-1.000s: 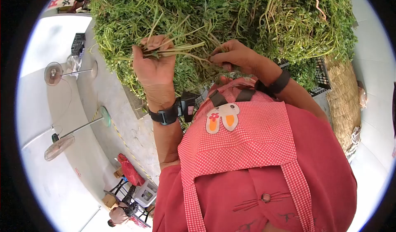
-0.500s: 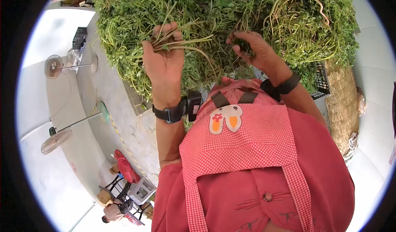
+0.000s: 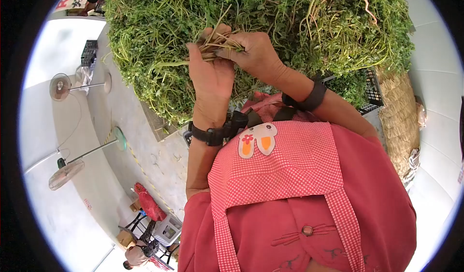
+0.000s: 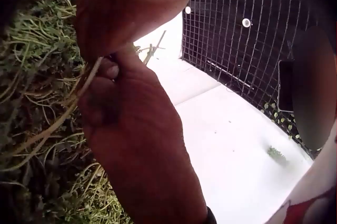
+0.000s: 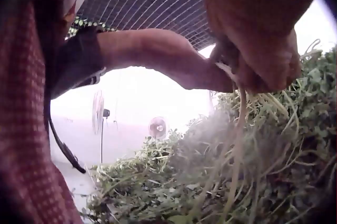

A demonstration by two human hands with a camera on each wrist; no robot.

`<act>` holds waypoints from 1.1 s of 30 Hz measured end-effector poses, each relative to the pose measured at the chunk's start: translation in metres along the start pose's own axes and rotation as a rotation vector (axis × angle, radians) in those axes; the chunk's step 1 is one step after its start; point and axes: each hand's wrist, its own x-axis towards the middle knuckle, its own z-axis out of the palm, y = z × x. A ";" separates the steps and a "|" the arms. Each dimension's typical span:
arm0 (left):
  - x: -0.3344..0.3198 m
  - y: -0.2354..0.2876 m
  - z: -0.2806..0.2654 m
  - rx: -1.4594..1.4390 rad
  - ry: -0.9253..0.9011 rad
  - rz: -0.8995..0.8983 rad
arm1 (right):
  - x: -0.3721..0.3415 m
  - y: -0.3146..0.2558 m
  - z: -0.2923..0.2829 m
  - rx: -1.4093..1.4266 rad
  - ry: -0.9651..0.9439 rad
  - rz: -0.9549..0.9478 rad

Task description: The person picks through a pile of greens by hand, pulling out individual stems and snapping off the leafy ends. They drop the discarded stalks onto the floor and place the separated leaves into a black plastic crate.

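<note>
My left hand (image 3: 211, 76), palm up, holds a small bunch of pale green stems (image 3: 209, 55) with its fingers curled around them. Against that bunch, my right hand (image 3: 258, 54) pinches stems between thumb and fingers. In the right wrist view, long thin stems (image 5: 239, 140) hang down below the hands. Both hands are over the near part of a big heap of leafy greens (image 3: 159, 40), whose stems and leaves lie tangled.
A pinkish branching root (image 3: 365, 3) lies on top of the heap at the right. Beside the heap stand a black plastic crate (image 3: 373, 90) and a straw-coloured roll (image 3: 398, 122). Standing fans (image 3: 66, 174) are off to the left, and a person (image 3: 135, 255) sits farther back.
Half a second ago my right hand was apart from the left, over the heap; now it meets the bunch. My left hand has shifted right, keeping its stems.
</note>
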 end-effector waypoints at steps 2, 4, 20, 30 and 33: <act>0.001 0.001 -0.003 -0.029 0.022 -0.034 | 0.002 0.003 0.002 0.065 0.012 0.044; -0.001 0.003 -0.003 -0.074 0.027 -0.044 | 0.000 -0.004 -0.004 0.355 -0.008 0.271; 0.013 0.035 -0.027 -0.372 -0.032 0.008 | -0.046 0.018 -0.070 0.772 -0.063 0.710; 0.017 0.042 -0.031 -0.446 -0.100 0.039 | -0.065 0.025 -0.047 0.382 -0.154 0.552; 0.015 0.040 -0.029 -0.456 -0.087 0.037 | -0.067 0.025 -0.031 0.438 -0.115 0.427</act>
